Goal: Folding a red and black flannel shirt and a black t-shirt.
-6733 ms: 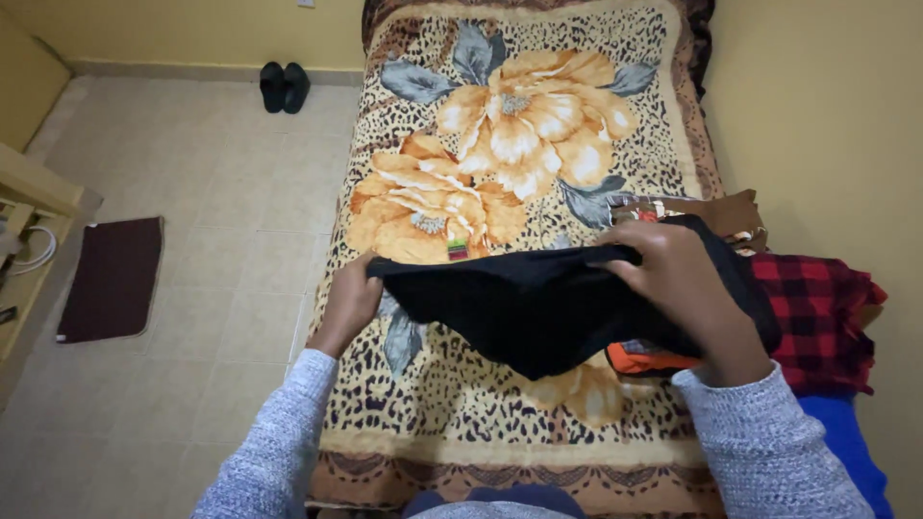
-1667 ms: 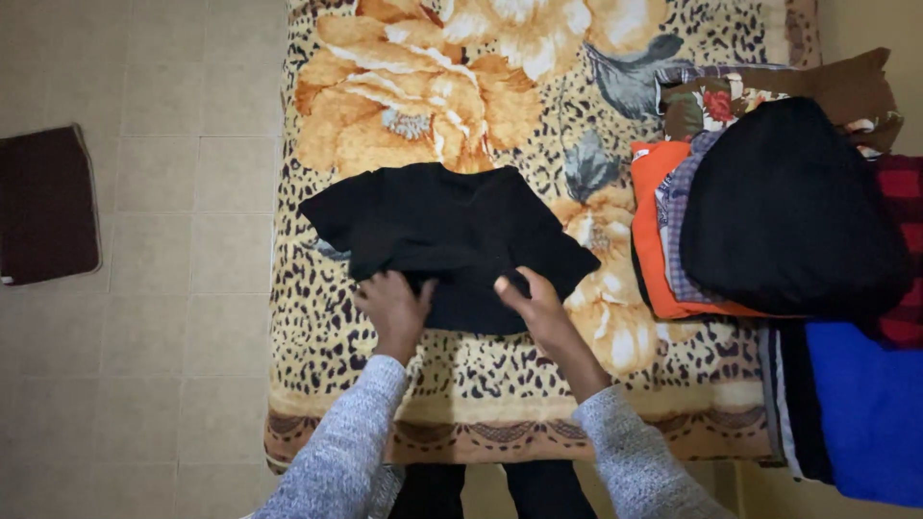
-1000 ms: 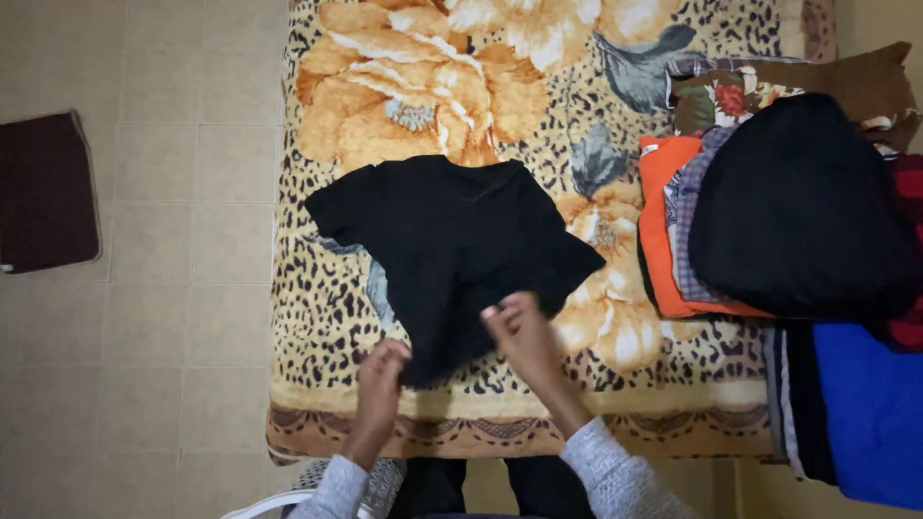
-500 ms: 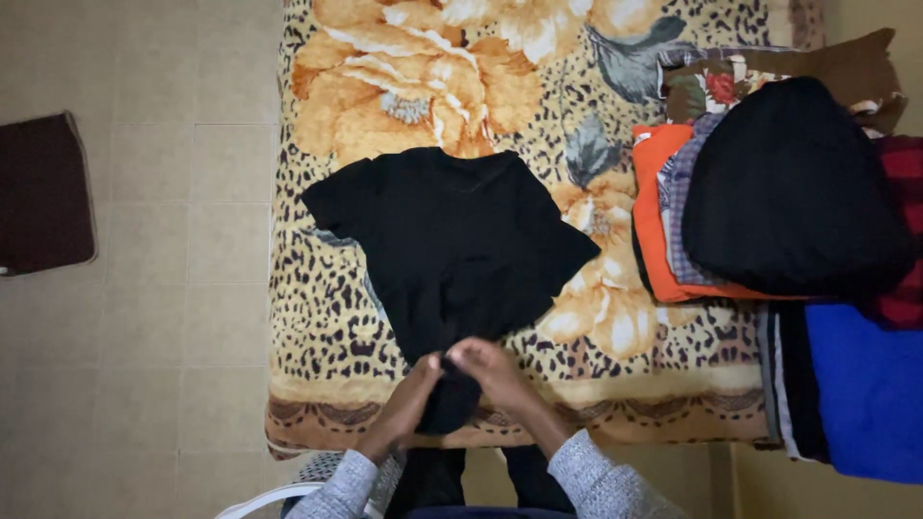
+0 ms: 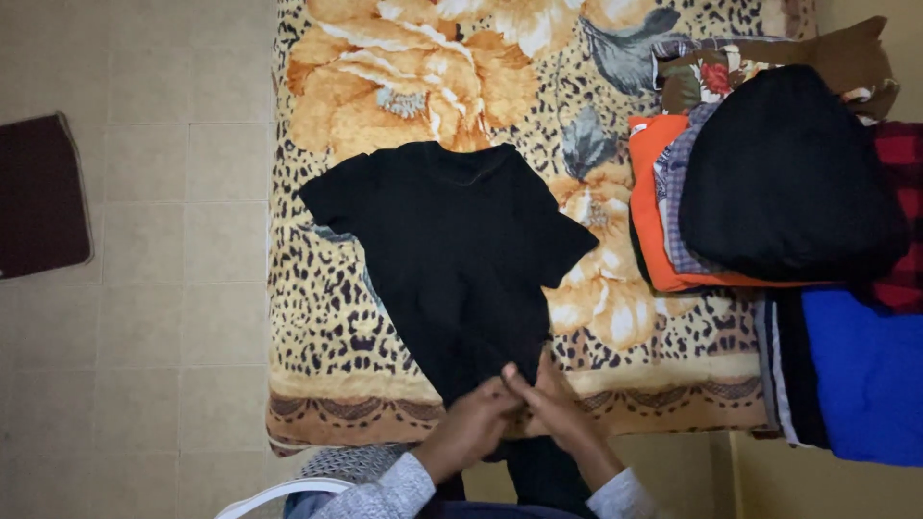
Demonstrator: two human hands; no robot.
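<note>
At the near edge of the bed (image 5: 317, 384), the hem of the spread black T-shirt (image 5: 452, 250) is pinched by the left hand (image 5: 471, 428) and right hand (image 5: 558, 413), fingers curled, touching each other.

The black shirt's (image 5: 452, 259) hem is hidden under both hands; blue garment (image 5: 870, 375) cut off.

A big blanket (image 5: 317, 317) with orange flowers and leopard spots is being spread over the bed. A pile of clothes is being kept at its right side: a black bundle (image 5: 788, 173), an orange cloth (image 5: 646, 211), a blue cloth (image 5: 865, 375). A dark mat (image 5: 38, 207) is lying on the tiled floor (image 5: 163, 288).
</note>
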